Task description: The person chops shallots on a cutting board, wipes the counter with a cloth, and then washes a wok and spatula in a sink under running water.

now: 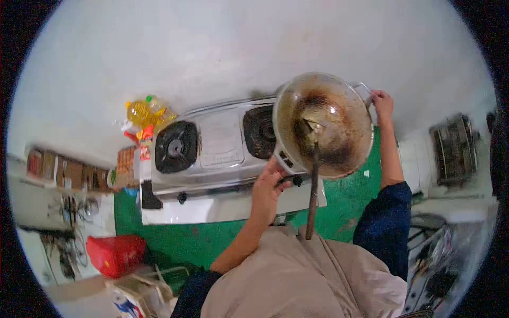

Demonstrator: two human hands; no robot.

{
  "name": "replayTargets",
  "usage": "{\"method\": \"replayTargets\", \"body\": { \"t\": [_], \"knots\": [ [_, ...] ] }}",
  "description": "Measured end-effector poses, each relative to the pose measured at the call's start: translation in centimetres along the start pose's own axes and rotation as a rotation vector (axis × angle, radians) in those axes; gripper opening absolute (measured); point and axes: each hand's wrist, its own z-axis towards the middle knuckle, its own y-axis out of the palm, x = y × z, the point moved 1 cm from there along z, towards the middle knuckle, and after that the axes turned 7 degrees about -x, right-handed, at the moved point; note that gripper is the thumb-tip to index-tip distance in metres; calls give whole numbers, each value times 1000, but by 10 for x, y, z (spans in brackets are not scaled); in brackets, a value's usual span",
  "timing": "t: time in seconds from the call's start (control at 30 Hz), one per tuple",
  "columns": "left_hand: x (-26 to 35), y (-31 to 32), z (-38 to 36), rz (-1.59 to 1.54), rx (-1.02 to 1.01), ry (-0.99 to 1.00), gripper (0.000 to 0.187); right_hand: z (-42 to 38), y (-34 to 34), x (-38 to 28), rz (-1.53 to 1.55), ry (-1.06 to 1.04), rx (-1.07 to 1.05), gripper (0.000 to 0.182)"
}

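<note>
A large wok [339,143], browned and blackened inside, is held up and tilted over the right end of the gas stove [222,153]. My left hand [269,183] grips its near-left handle. The fingers of my right hand [383,105] are closed round the loop handle on the far right side. Inside the wok rests a spatula [315,180], its blade at the wok's middle and its long dark handle sticking out over the rim towards me. The wok hides part of the right burner [260,131]; the left burner [176,147] has nothing on it.
Oil bottles [140,112] and red packets [146,135] stand at the stove's left end, near a tray of eggs [126,160]. A red bag [115,254] is on the left. Dark racks [453,148] stand right. A white wall rises behind the stove.
</note>
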Motion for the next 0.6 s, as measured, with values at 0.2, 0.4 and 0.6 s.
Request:
{"method": "replayTargets", "body": {
  "t": [0.2, 0.4, 0.6],
  "knots": [
    [-42, 33, -17, 12, -245, -289, 56, -115, -172, 91, 49, 110, 230, 18],
    [-111, 69, -35, 73, -393, -537, 51, -257, -286, 199, -196, 417, 430, 18],
    [-207, 110, -37, 191, -471, -660, 54, -372, -353, 274, -205, 616, 603, 12]
  ]
}}
